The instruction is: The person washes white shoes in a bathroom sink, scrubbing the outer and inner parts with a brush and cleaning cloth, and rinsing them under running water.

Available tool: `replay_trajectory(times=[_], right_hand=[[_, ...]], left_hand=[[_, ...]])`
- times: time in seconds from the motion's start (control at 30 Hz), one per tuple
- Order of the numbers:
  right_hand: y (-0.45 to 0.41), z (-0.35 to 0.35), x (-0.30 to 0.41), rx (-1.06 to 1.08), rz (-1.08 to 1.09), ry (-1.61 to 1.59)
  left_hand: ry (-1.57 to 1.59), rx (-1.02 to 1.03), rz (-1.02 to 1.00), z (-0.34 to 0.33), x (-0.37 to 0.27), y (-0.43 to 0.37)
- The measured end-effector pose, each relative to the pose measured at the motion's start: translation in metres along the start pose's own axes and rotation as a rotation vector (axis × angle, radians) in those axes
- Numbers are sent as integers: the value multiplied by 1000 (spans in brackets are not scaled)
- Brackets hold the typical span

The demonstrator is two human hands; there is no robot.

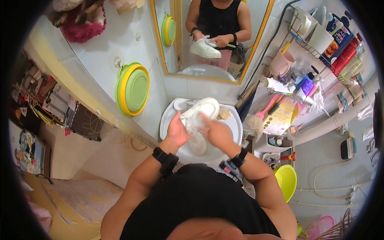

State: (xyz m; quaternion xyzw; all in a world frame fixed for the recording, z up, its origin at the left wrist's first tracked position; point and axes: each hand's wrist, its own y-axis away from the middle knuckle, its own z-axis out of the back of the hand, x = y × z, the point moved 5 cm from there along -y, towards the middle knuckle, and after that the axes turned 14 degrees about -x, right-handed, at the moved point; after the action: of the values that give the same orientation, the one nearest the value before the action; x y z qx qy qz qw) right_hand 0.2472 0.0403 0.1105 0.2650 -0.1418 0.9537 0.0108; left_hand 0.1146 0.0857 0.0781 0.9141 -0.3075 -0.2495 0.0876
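Observation:
A white lace-up shoe (207, 109) is held over the washbasin (164, 127), its toe pointing towards the mirror. My left hand (177, 130) grips it from the left side. Blurred by motion, my right hand (220, 135) is at the shoe's laced opening. The mirror reflection shows a brush handle (231, 46) sticking out of that hand; its head is unclear. Beneath my hands, a second pale, shoe-shaped item (198, 144) lies in the basin, partly hidden. A crumpled beige item (223, 113) rests by the basin's back right rim.
Behind the basin hangs a gold-framed mirror (198, 75). A green and yellow folding basin (134, 90) hangs on the left wall. Wire shelves (312, 49) crowded with bottles and cups project at right. Lower right stands a lime-green tub (286, 181). The faucet (189, 103) is at the back.

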Motion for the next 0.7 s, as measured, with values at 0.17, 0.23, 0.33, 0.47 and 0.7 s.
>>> replay_trajectory(times=[0.17, 0.23, 0.33, 0.47, 0.7], right_hand=[[0, 6, 3, -52, 213, -57], [-26, 27, -30, -161, 11, 53], [-26, 34, -27, -205, 44, 15], [-18, 24, -4, -209, 108, -106], [-12, 30, -3, -220, 26, -121]], left_hand=[[-70, -17, 57, 2, 2, 15], [3, -33, 107, 5, 7, 14], [-25, -61, 36, 12, 12, 4], [-338, -30, 32, 36, 21, -8], [-296, -31, -66, 23, 25, -12]])
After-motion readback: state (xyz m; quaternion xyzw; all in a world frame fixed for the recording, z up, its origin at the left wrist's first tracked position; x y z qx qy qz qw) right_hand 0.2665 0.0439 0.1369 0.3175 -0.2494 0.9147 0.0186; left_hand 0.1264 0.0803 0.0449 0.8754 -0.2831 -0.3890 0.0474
